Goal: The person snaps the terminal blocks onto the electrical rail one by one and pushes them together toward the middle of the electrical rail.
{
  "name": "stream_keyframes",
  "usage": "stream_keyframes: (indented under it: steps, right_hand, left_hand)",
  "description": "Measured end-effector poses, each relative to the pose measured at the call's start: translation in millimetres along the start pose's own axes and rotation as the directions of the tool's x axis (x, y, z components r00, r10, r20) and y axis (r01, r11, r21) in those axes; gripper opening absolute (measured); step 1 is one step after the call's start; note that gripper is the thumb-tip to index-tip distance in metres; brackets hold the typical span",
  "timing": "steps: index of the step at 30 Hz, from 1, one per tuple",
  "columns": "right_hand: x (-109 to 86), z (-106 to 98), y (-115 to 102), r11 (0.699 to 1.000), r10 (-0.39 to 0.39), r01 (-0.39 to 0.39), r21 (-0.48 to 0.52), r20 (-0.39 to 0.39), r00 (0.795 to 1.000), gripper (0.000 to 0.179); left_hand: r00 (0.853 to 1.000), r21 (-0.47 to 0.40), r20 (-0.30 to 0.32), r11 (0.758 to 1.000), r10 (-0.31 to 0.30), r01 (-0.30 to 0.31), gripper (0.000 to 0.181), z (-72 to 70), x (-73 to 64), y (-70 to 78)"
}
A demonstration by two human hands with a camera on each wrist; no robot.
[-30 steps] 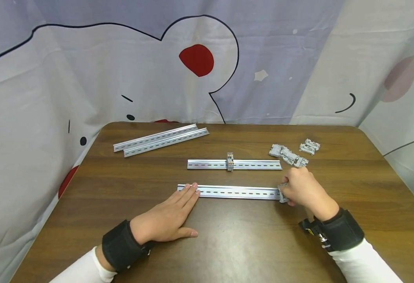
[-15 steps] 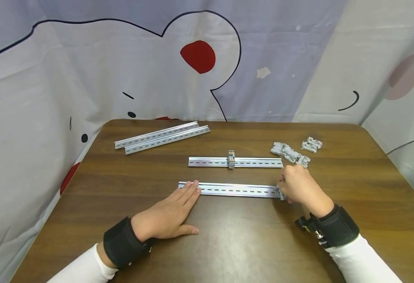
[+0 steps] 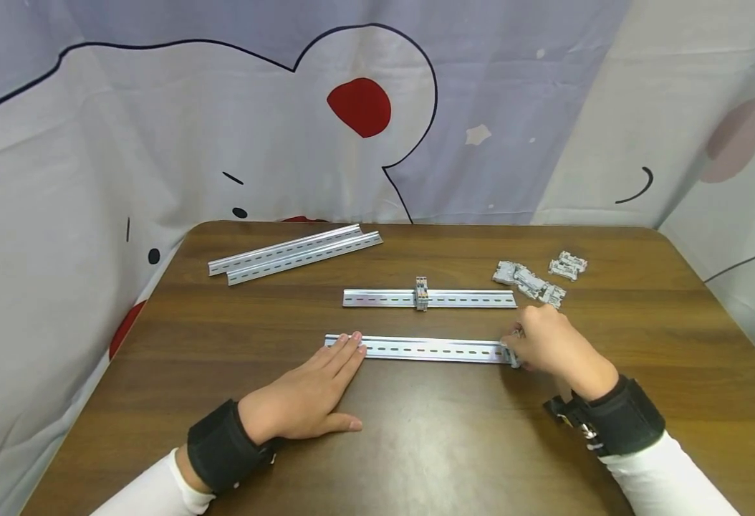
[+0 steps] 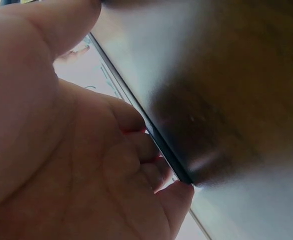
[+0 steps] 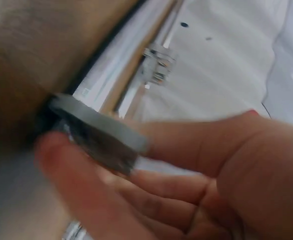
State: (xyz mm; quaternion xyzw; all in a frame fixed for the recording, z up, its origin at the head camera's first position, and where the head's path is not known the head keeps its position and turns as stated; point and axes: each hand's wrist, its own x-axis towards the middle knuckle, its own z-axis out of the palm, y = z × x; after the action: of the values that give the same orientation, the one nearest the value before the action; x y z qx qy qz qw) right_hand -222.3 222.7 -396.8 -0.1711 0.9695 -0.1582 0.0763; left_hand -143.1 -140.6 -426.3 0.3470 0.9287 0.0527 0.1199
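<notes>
A slotted metal DIN rail (image 3: 429, 349) lies crosswise on the table in front of me. My left hand (image 3: 309, 394) rests flat over its left end, fingers straight and thumb spread; in the left wrist view the fingertips touch the rail's edge. At the right end my right hand (image 3: 554, 346) pinches a grey terminal block (image 5: 99, 130) between thumb and fingers. The block overlaps the rail's end in the head view, and the hand partly covers it. Farther back, a second DIN rail (image 3: 377, 299) carries terminal blocks (image 3: 421, 294) near its middle.
Two more DIN rails (image 3: 287, 251) lie slanted side by side at the back left of the wooden table (image 3: 416, 444). Loose terminal blocks (image 3: 529, 281) lie at the right, just beyond my right hand, with another small group (image 3: 567, 265) behind them. A printed curtain (image 3: 223, 129) hangs behind the table.
My right hand has shifted slightly left with the terminal block, which now overlaps the rail's right end a little more. The left hand stays in place on the rail.
</notes>
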Motion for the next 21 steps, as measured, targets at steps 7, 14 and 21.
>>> stream_keyframes:
  steps: [7, 14, 21]
  right_hand:
    - [-6.8, -19.5, 10.0, 0.980, -0.055, 0.042, 0.195, 0.062, 0.997, 0.018]
    - [-2.6, -20.3, 23.0, 0.912, -0.031, -0.048, 0.406, 0.187, 0.982, 0.024]
    - [2.3, -16.0, 29.5, 0.831, -0.041, -0.100, 0.547, 0.240, 0.970, 0.024]
  left_hand:
    - [1.000, 0.006, 0.004, 1.000, 0.002, -0.002, 0.097, 0.6, 0.3, -0.2]
    - [1.000, 0.013, 0.005, 1.000, 0.000, 0.000, 0.097, 0.8, 0.2, -0.9]
    - [1.000, 0.017, -0.003, 1.000, 0.006, -0.006, 0.097, 1.9, 0.8, -2.2]
